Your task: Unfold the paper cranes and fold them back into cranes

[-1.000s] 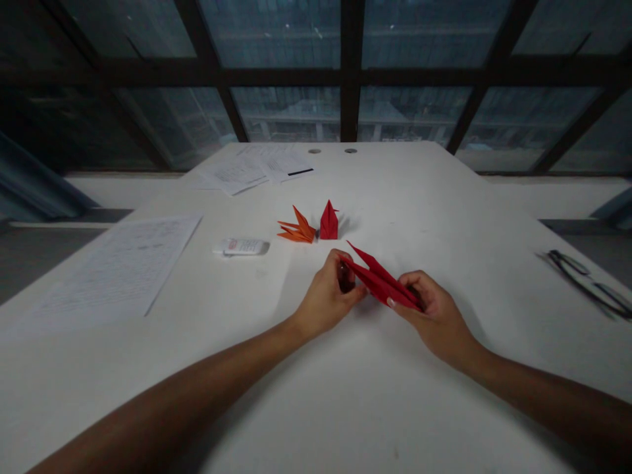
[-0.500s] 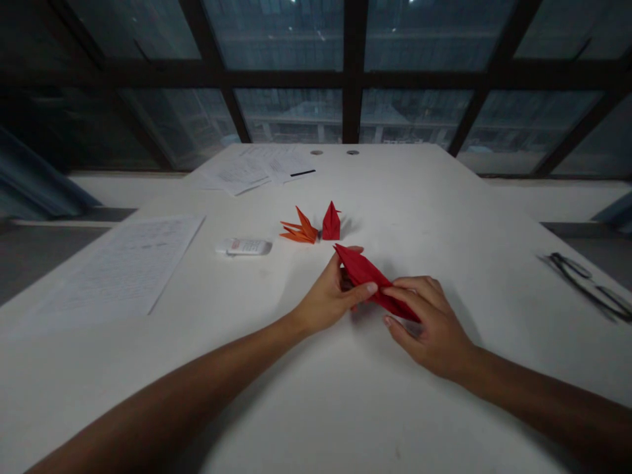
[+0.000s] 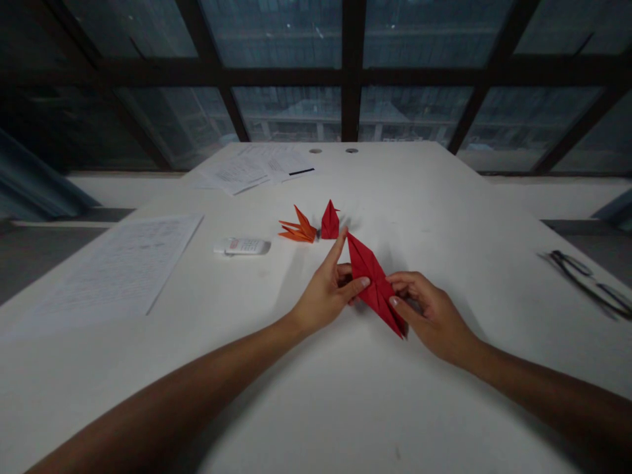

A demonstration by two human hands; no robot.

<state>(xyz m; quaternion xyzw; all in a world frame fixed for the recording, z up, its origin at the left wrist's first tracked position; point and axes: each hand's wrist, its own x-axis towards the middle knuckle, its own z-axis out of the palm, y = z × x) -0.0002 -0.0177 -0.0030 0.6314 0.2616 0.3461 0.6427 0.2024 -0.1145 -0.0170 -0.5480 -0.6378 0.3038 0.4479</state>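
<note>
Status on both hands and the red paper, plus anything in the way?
Left hand and right hand both gripping folded red paper. Orange folded piece and small red one just beyond; nothing between the hands but the paper.

Places relative to orange paper figure: small red figure just right, blocks; white item left, narrow passage between; printed sheet farther left; papers beyond-left; wide room on tabletop rightward, bounded by eyeglasses; left hand, folded red paper, right hand obstruct near-right.
</note>
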